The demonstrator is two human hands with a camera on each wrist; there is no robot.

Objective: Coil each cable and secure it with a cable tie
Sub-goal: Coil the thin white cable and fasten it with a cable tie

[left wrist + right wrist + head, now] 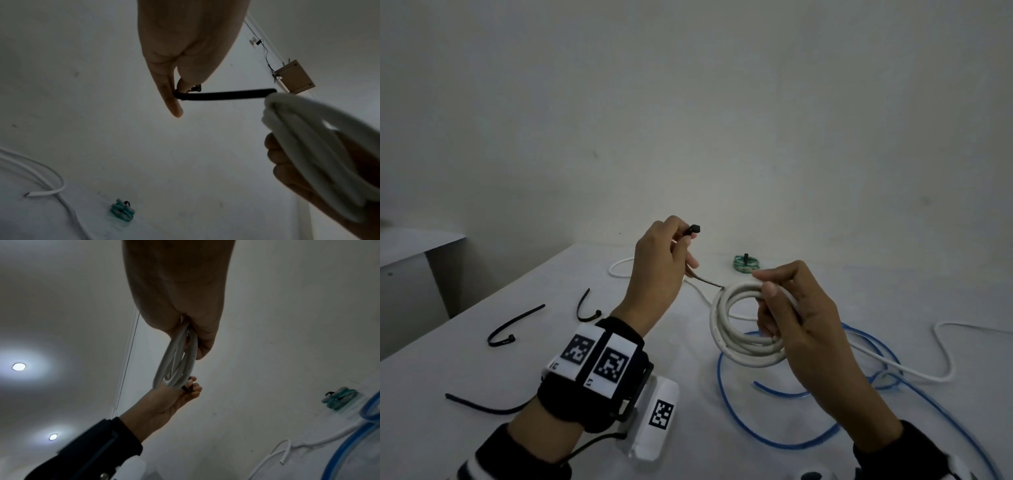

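White cable coil (743, 325) held off the surface (482, 370), right hand (808, 329) gripping its loops together. Left hand (661, 270) pinches black cable tie (222, 96) near its head, tail reaching the coil. Best: thread tail through the coil centre, keep loops bunched. Both wrists raised, hands near, not touching.

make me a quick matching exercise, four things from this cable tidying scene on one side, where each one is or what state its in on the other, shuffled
Things:
1. white cable coil
2. black cable tie
3. blue cable
4. green cable coil

States:
A. lying loose and uncoiled on the table
B. held in the right hand
C. already tied, resting at the far side of the table
D. pinched in the left hand, its tip at the white coil

Pairs: 1-B, 2-D, 3-A, 4-C
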